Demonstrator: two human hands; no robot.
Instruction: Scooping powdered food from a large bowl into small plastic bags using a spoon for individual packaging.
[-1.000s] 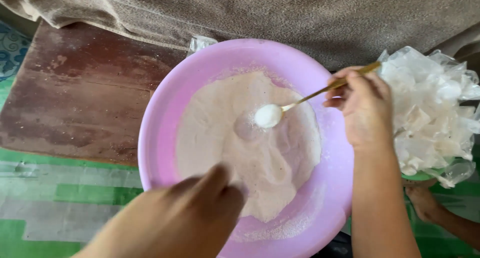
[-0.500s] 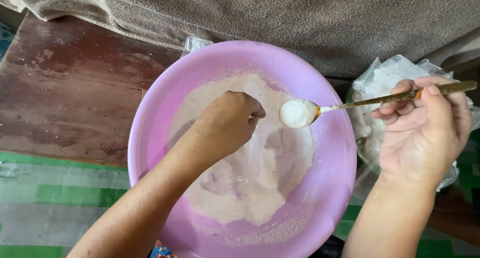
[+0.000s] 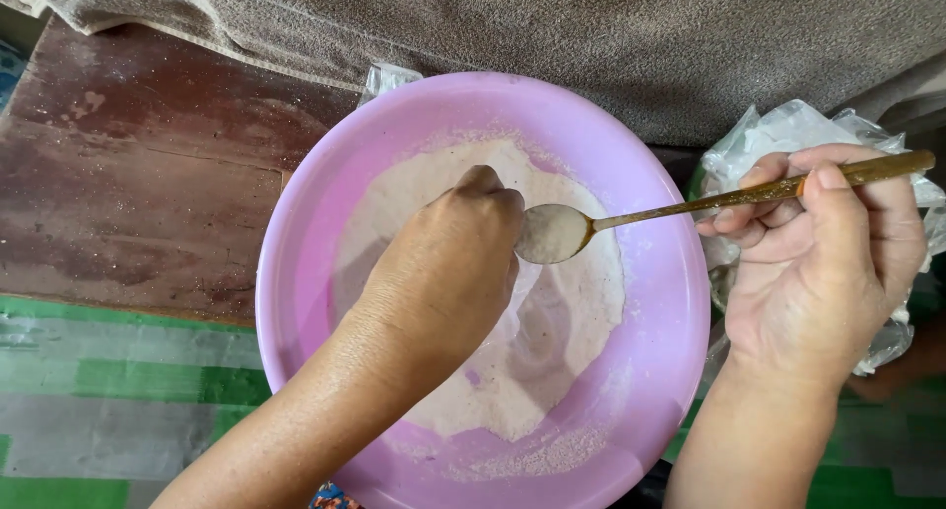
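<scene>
Emptying done: spoon [image 3: 554, 233], heaped white half a second ago, now bare, pinched in right hand [image 3: 823, 248] at 3 o'clock. Left hand [image 3: 448, 263] curled in flour [image 3: 581, 292], grip unclear, mid purple bowl [image 3: 296, 302]. Mixing likely underway.

This looks like a simple home cooking place. A plastic bowl [image 3: 296, 272] of flour [image 3: 581, 302] stands by a worn wooden board [image 3: 128, 184] and green mat [image 3: 118, 391].

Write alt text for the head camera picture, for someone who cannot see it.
A left hand rests in pale flour inside a purple bowl, while the right hand holds a spoon level over it. A clear plastic bag lies to the right, a worn wooden board to the left.
</scene>
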